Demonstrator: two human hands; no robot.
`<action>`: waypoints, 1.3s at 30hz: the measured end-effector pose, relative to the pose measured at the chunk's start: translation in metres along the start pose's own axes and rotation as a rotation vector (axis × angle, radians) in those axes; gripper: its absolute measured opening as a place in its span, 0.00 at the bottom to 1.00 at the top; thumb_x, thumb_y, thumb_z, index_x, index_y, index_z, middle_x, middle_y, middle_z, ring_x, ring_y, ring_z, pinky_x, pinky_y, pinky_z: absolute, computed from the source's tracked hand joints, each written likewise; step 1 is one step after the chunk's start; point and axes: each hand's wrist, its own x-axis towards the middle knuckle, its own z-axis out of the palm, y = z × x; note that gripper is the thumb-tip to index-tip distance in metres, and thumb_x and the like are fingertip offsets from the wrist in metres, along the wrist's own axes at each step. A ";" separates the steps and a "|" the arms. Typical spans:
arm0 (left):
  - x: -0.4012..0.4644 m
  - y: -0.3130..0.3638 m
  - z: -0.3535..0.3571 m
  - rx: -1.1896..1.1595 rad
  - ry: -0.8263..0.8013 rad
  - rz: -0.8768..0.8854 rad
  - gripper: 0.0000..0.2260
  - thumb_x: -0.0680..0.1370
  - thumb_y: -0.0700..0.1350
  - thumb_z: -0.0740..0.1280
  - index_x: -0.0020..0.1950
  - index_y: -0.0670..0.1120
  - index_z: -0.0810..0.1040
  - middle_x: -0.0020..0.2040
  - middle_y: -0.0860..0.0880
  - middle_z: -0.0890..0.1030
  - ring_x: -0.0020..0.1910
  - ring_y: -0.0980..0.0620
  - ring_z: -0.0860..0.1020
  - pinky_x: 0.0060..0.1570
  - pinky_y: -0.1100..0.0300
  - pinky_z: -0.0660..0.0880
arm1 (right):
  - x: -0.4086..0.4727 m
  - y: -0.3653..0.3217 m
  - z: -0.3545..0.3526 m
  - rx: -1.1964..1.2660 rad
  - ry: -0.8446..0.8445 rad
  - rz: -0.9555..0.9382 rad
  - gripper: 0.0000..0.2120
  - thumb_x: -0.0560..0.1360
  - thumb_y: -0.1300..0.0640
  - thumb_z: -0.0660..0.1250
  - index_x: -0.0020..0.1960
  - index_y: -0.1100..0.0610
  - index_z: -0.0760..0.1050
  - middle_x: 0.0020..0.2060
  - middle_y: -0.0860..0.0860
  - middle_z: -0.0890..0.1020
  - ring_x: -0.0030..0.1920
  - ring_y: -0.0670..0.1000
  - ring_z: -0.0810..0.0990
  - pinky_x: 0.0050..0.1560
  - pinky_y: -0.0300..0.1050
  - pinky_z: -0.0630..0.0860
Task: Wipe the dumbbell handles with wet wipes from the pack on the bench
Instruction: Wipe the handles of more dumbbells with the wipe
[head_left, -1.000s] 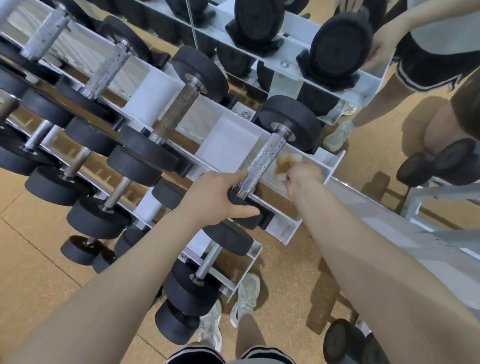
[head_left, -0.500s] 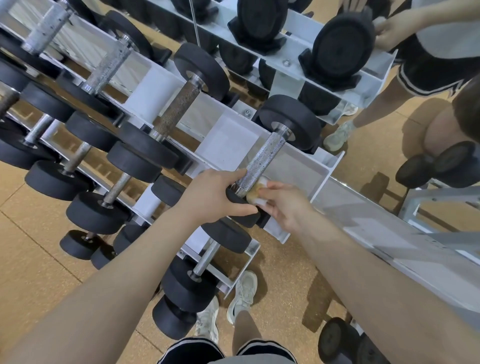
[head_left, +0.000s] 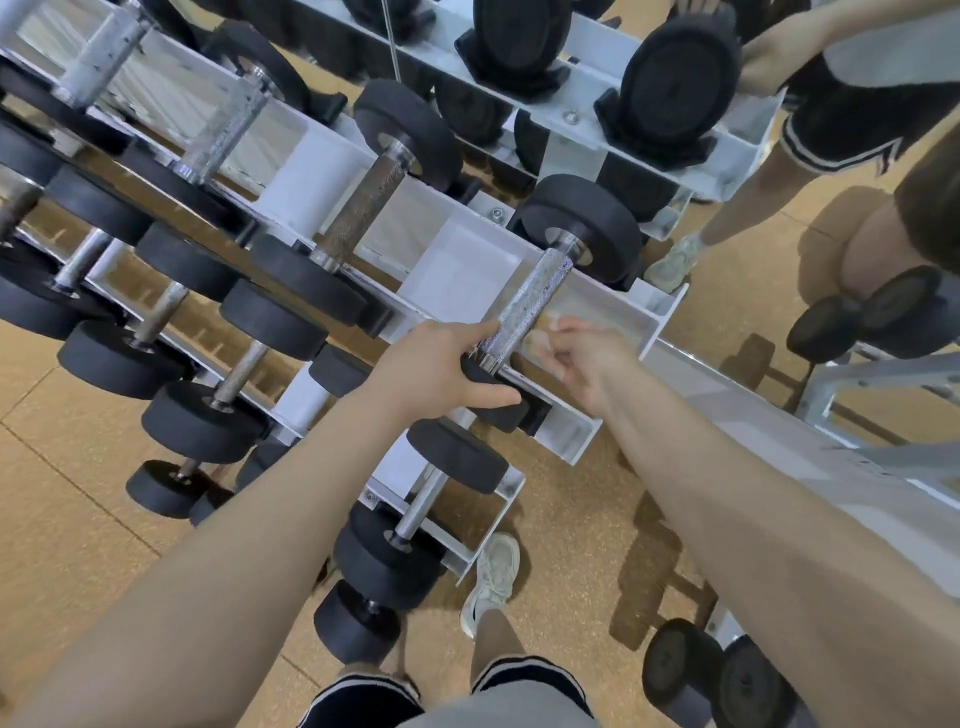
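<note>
While the left hand (head_left: 441, 371) grips the near head of the end dumbbell (head_left: 540, 306) at the rack's (head_left: 571, 436) right end, right-hand fingers (head_left: 563, 345) pinch a blurred wet wipe (head_left: 540, 338) beside its knurled handle; remaining handles appear unwiped, pack unseen.

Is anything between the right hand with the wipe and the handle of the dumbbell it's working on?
Nothing visible. The right hand holds the wipe right beside the knurled handle, while the left hand grips the dumbbell's near weight, below the wiping stretch.
</note>
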 end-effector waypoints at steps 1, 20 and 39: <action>-0.001 0.001 0.000 0.004 0.020 0.018 0.34 0.69 0.60 0.70 0.72 0.53 0.65 0.64 0.47 0.75 0.64 0.49 0.71 0.60 0.50 0.70 | -0.010 0.002 -0.003 -0.083 -0.036 -0.001 0.08 0.73 0.75 0.62 0.47 0.65 0.73 0.51 0.62 0.77 0.50 0.58 0.80 0.45 0.42 0.81; -0.201 -0.120 -0.015 -0.453 0.001 0.254 0.19 0.73 0.48 0.71 0.63 0.53 0.73 0.58 0.52 0.78 0.52 0.52 0.79 0.56 0.61 0.75 | -0.198 0.170 0.093 0.090 -0.261 -0.138 0.12 0.77 0.67 0.60 0.58 0.59 0.73 0.46 0.54 0.82 0.41 0.50 0.82 0.40 0.40 0.81; -0.156 -0.173 0.140 -0.568 -0.208 -0.095 0.07 0.74 0.40 0.70 0.50 0.44 0.76 0.46 0.48 0.79 0.42 0.54 0.79 0.43 0.65 0.78 | -0.129 0.312 0.041 -0.122 0.086 -0.159 0.07 0.75 0.64 0.66 0.42 0.54 0.76 0.39 0.50 0.80 0.38 0.47 0.77 0.36 0.36 0.73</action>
